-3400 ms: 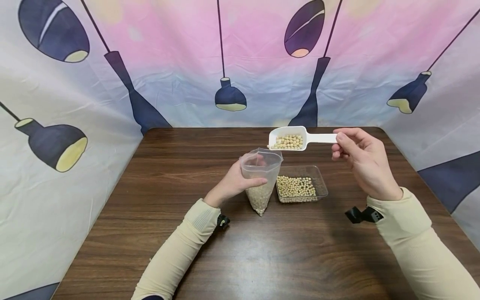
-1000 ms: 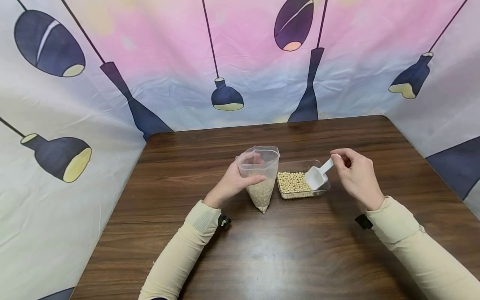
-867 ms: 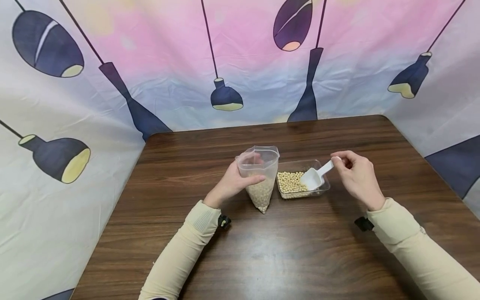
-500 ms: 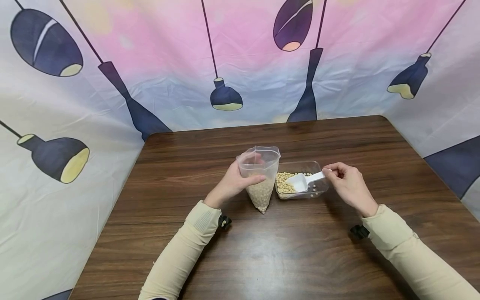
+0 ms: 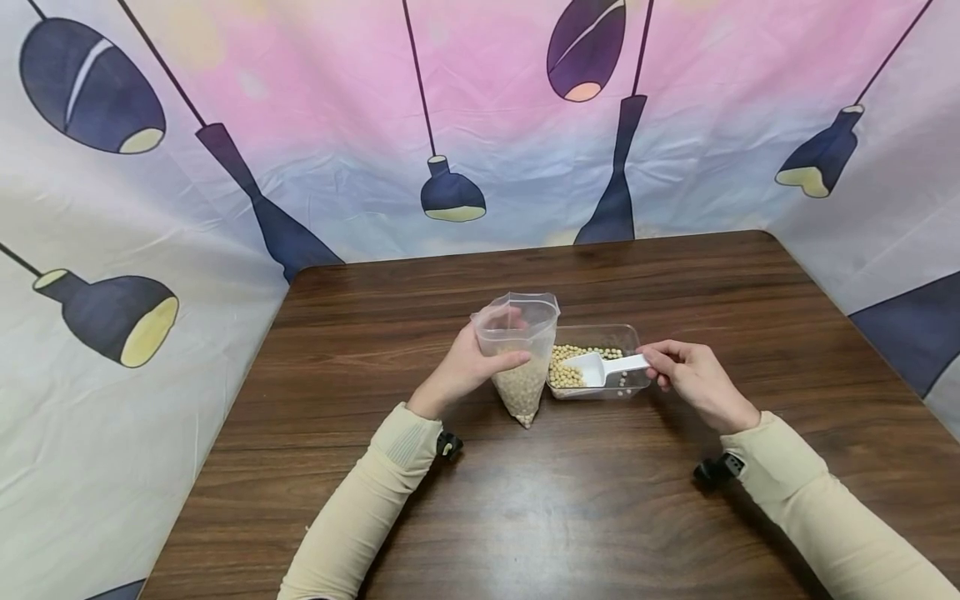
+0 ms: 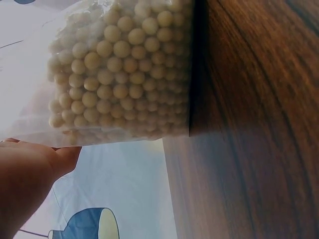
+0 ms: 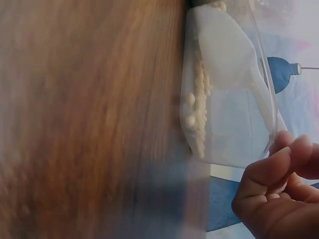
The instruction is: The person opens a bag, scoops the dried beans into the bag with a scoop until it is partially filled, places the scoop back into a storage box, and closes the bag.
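Note:
My left hand [image 5: 471, 363] grips a clear plastic bag [image 5: 522, 367] from its left side, thumb across the front. Its mouth gapes at the top, and pale round soybeans [image 6: 114, 74] fill its lower part. Just right of the bag stands a clear shallow container [image 5: 637, 385] with more soybeans [image 5: 566, 367], heaped toward its left end. A white scoop [image 5: 592, 369] lies in the container with its bowl among the beans. My right hand [image 5: 696, 379] pinches the scoop's handle between thumb and fingers, at the container's right rim.
Everything stands on a dark wood-grain table [image 5: 525, 500]. Behind it hangs a cloth backdrop [image 5: 337, 183] printed with lamps. A black wrist camera [image 5: 717, 471] sits under the right cuff, close above the tabletop.
Over the last second the right hand moved down and slightly left, pushing the scoop leftward into the soybeans. Earlier it held the loaded scoop above the bag. The left hand stays put.

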`<state>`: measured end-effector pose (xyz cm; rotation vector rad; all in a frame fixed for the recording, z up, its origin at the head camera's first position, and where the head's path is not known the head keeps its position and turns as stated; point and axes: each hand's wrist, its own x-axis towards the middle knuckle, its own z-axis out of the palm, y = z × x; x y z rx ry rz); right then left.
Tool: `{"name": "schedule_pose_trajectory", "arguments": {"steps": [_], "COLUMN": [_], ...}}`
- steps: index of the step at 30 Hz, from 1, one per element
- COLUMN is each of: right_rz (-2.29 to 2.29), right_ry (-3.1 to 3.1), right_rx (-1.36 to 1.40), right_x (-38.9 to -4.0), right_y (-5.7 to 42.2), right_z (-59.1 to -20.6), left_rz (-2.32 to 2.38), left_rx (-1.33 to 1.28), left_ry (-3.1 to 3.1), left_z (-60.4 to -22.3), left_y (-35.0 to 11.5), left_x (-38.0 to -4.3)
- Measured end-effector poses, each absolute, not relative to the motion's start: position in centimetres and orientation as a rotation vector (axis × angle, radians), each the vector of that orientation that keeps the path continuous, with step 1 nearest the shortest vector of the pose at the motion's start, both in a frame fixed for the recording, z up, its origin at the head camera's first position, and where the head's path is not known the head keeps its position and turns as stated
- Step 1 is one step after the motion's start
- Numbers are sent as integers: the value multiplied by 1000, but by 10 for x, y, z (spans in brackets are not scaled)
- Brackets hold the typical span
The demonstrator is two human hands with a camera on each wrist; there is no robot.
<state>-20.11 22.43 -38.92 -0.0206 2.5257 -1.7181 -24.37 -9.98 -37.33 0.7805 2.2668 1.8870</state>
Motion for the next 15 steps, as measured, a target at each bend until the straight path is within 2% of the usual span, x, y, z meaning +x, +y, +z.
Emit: {"name": "schedule_pose_trajectory", "arguments": {"steps": [15], "right_rz": [-2182], "right_ry": [1950], "right_rx": [102], "right_x": [-205], "right_y": [241], "right_z": [-400], "left_rz": [1901], "left_rx": [797], "left_ry": [2261], "left_z": [-374], "left_y": [-101], "left_x": [-243]}}
